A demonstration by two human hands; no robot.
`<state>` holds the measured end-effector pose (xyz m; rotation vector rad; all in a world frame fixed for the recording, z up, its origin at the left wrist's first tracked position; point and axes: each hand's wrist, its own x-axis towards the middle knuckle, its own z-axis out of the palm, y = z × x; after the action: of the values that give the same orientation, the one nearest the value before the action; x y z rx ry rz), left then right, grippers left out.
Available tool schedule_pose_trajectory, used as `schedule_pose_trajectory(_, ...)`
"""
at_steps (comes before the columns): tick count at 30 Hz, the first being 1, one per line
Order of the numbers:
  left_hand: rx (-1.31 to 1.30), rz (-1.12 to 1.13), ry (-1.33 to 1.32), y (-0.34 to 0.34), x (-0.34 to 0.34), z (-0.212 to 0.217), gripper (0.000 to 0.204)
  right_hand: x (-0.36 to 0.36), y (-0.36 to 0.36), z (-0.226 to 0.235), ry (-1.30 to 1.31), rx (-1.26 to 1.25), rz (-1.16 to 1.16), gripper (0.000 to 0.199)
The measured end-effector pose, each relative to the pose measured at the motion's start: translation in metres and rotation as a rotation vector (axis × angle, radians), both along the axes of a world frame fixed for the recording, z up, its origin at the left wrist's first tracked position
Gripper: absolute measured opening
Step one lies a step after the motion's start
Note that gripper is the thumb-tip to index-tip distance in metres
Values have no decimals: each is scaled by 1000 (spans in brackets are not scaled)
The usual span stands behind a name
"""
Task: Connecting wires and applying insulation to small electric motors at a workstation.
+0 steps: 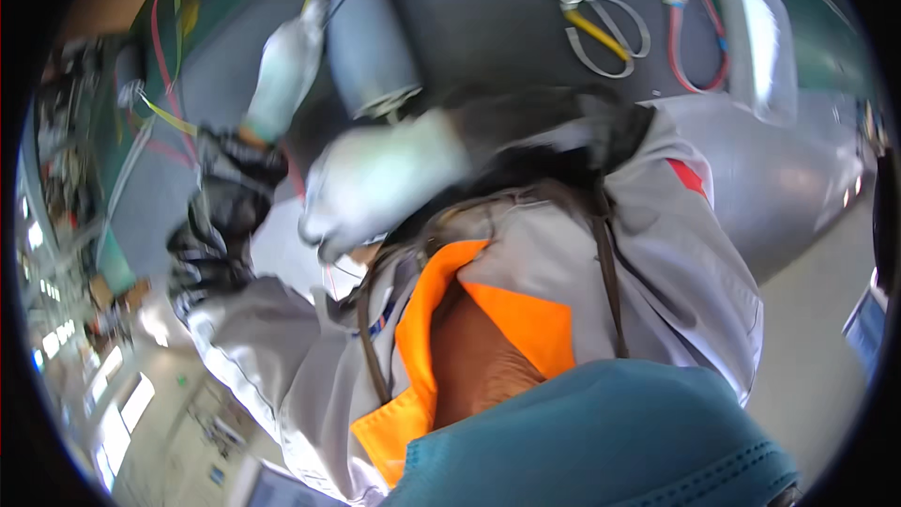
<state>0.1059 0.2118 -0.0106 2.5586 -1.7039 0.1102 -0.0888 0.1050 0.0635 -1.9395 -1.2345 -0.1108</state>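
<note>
- The left hand (225, 216), in a dark glove, is closed around a pale grey cylinder (286, 70) near the bench's (469, 28) left edge.
- The right hand (375, 183), in a white glove, is blurred; I cannot tell how its fingers stand.
- A second grey cylinder (371, 47) stands just beside the first.
- Scissors (587, 14) lie toward the far edge, with red cable (690, 47) beside them.

The single head view looks steeply down, very near the person's own grey jacket (657, 253), the grey worktable (469, 19) lying beyond it, toward the top edge.
</note>
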Motion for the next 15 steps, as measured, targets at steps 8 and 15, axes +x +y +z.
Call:
schedule_pose_trajectory(8,-257,367,437,-17,-38,41,57,-169,-305,67,433,168,-2057,16)
schedule_pose_trajectory(15,-110,276,470,-34,-83,65,37,-237,-505,-40,300,-802,-2016,34)
